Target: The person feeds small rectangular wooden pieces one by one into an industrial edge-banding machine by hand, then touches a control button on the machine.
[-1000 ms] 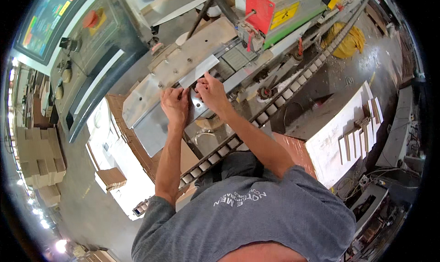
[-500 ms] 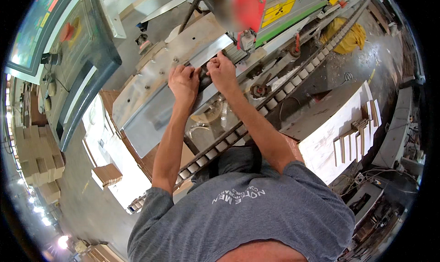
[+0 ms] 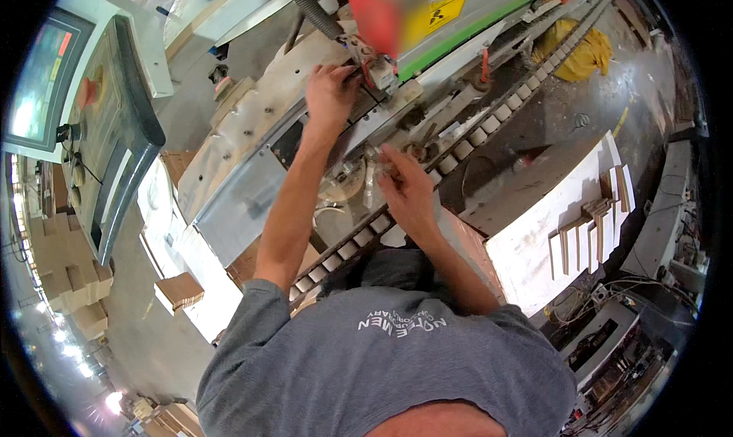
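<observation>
Our curled left hand (image 3: 330, 98), whose pinch we cannot tell, is nearer the metal fixture (image 3: 380, 70), rightward at the diagonal metal bed's (image 3: 238, 191) upper-right end; our right hand (image 3: 408, 195) spreads loosely.

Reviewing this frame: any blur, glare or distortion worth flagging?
Head view: a smear blurs edges of the red panel and yellow label; head view: glare washes out part of the screen, and a lamp at lower left flares white; head view: fisheye leaves black corners; head view: left hand and right hand read fairly clearly.
</observation>
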{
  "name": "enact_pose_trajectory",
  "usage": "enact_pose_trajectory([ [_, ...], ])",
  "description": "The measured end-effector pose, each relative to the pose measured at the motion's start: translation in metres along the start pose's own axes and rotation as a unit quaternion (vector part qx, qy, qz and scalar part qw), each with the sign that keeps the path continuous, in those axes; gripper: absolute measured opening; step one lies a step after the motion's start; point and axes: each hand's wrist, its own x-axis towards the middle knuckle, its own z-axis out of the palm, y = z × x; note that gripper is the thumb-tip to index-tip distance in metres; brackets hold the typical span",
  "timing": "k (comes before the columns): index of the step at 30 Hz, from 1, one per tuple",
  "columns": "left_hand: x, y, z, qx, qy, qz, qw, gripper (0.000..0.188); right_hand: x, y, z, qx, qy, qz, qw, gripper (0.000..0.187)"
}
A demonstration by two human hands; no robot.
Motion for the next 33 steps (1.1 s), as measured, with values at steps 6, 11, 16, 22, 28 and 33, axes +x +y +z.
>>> enact_pose_trajectory([
  [6,-0.117,-0.032,-0.083,-0.074,0.055,-0.151,0.984,0.015,-0.075,0.057,-0.097,-0.186,0.186,-0.021,0.964,0.042],
  [11,-0.164,-0.002,-0.096,-0.062,0.084,-0.151,0.983,0.012,-0.135,0.128,-0.219,-0.55,0.267,0.106,0.785,0.053],
  [16,-0.173,0.041,-0.068,-0.166,0.029,-0.123,0.978,0.01,-0.177,0.172,-0.282,-0.641,0.21,0.22,0.705,0.059],
  [22,-0.174,0.078,-0.06,-0.191,-0.043,-0.089,0.977,0.008,-0.189,0.206,-0.292,-0.659,0.203,0.214,0.692,0.053],
  [28,-0.181,0.081,-0.05,-0.215,0.017,-0.054,0.975,0.008,-0.211,0.156,-0.29,-0.661,0.166,0.187,0.708,0.065],
  [33,-0.186,0.091,-0.055,-0.224,-0.026,-0.071,0.972,0.007,-0.234,0.185,-0.314,-0.629,0.191,0.19,0.729,0.055],
])
